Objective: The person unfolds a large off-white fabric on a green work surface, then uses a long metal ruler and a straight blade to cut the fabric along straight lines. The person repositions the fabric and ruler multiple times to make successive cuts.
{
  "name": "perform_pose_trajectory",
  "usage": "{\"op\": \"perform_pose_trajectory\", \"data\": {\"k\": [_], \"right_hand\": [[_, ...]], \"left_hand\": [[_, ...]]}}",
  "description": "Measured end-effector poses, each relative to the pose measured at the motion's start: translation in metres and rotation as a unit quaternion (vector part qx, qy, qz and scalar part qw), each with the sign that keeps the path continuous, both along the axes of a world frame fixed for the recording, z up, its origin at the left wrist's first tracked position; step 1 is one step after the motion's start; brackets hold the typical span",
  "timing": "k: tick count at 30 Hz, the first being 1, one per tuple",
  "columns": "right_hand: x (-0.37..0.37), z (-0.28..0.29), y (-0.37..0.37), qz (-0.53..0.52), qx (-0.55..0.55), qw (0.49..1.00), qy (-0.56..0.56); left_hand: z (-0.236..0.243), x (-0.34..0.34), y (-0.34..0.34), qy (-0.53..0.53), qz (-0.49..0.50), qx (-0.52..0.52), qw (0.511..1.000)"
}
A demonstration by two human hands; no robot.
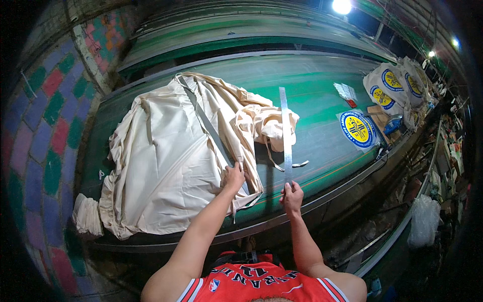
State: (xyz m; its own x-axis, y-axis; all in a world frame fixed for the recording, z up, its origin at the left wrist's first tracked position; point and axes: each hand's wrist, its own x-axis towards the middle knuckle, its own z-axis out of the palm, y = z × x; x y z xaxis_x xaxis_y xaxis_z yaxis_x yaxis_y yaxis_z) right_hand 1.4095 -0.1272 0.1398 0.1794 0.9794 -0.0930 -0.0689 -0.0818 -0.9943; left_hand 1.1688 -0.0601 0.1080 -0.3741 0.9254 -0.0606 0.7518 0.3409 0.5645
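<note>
My left hand (234, 177) is closed on the edge of a large cream cloth garment (168, 143), which lies spread and wrinkled on the green table (322, 156). Along the garment's right part runs a long dark grey band (209, 126), ending near my left hand; I cannot tell if it is a strip or a gap in the cloth. In my right hand (292, 196) is a long metal ruler (286, 131), gripped by its near end and pointing away from me. Beyond it, bunched cream cloth (266, 123) with a loose tie lies beside the garment.
On the right lie a round blue and yellow print (358, 129), a small pale item with a red end (345, 93), and printed cream cloths (390, 90) in a heap. A painted block wall (50, 141) stands left. A clear plastic bag (424, 220) hangs at right.
</note>
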Motion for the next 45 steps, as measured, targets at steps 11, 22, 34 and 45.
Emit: {"op": "perform_pose_trajectory", "data": {"k": [11, 22, 34, 45], "right_hand": [[0.004, 0.002, 0.027, -0.082, 0.002, 0.996, -0.023], [0.076, -0.068, 0.099, -0.166, -0.02, 0.971, -0.17], [0.119, -0.047, 0.211, -0.014, 0.161, 0.922, -0.351], [0.031, -0.012, 0.284, 0.248, 0.214, 0.882, -0.34]], "left_hand": [[-0.006, -0.021, 0.001, 0.048, -0.04, -0.034, 0.997], [0.015, -0.003, 0.003, 0.034, -0.032, -0.083, 0.995], [-0.006, 0.03, 0.007, 0.059, 0.139, -0.117, 0.982], [0.002, 0.034, 0.008, -0.068, 0.262, -0.094, 0.958]]}}
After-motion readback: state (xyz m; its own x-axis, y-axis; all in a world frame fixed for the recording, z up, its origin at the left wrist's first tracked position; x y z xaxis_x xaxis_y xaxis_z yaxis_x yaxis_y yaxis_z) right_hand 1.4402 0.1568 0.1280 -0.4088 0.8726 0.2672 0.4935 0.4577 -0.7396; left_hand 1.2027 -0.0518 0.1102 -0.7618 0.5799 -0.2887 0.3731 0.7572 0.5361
